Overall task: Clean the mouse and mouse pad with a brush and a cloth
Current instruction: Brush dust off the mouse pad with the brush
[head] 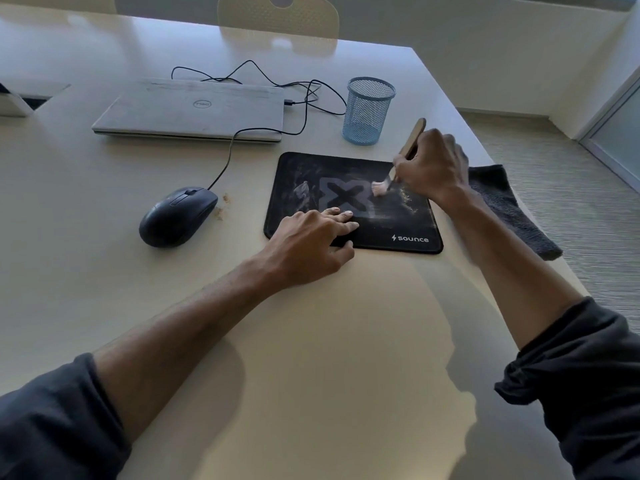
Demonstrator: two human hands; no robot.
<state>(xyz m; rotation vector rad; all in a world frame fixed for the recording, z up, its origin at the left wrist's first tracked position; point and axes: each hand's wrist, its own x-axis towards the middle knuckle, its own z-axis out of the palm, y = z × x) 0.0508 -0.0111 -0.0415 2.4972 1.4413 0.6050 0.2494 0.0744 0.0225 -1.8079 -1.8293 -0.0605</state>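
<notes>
Mouse pad point(408, 216) lies near the worktop's point(311, 341) right edge; left hand point(308, 242) presses it with straight fingers, right hand point(431, 168) grips the brush point(410, 140), bristles touching the pad.

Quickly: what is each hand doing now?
Left hand: open, fingers pressing the mouse pad.
Right hand: closed, holding the brush.

A person's two forearms are bare from wrist to near the elbow, with dark charcoal long sleeves pushed up and bunched in soft folds: the left sleeve point(52, 420) lies smoother, the right sleeve point(581, 372) creases heavily at its rolled edge.
</notes>
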